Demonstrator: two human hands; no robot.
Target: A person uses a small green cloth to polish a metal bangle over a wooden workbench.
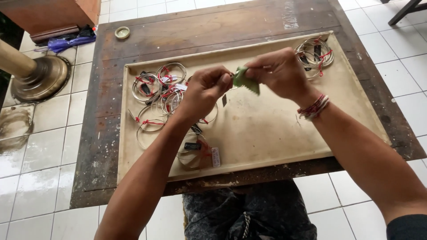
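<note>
Above the beige tray [267,146], the left hand [205,89] pinches what seems a thin bangle [231,76]; the right hand [280,73] pinches a green cloth [245,81] against it.

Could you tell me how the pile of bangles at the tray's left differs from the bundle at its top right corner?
The left pile is larger and spread loosely; the corner bundle is small and stacked tight. The pile lies by the left hand; the bundle lies apart. Both show silver rings, red ties and dark tags.
</note>
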